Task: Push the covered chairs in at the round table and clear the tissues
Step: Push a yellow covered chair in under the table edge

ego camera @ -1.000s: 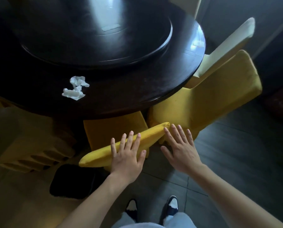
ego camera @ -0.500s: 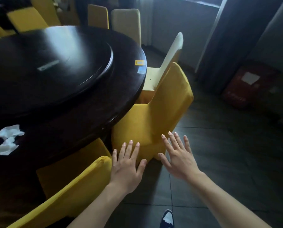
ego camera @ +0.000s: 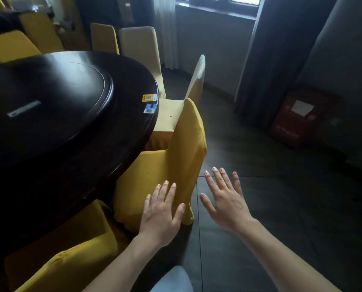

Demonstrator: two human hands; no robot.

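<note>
Now the view has swung from the first chair to the next yellow chair [ego camera: 171,165], with the left hand [ego camera: 161,213] and right hand [ego camera: 225,202] both open, empty, and reaching to push it in.

red box [ego camera: 296,121] beside dark curtain [ego camera: 266,66]

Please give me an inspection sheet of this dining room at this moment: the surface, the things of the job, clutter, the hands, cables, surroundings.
Surface: dark round wooden table with a raised turntable.
Job's things: yellow fabric-covered chair beside the table edge; cream covered chair behind it; another yellow chair back nearest the person; tissues not in view.
Clutter: small stickers on the table rim.
Hands: left hand open, in front of the yellow chair; right hand open, over the floor.
Cables: nothing seen.
Surroundings: dark tiled floor, window, red box.
</note>
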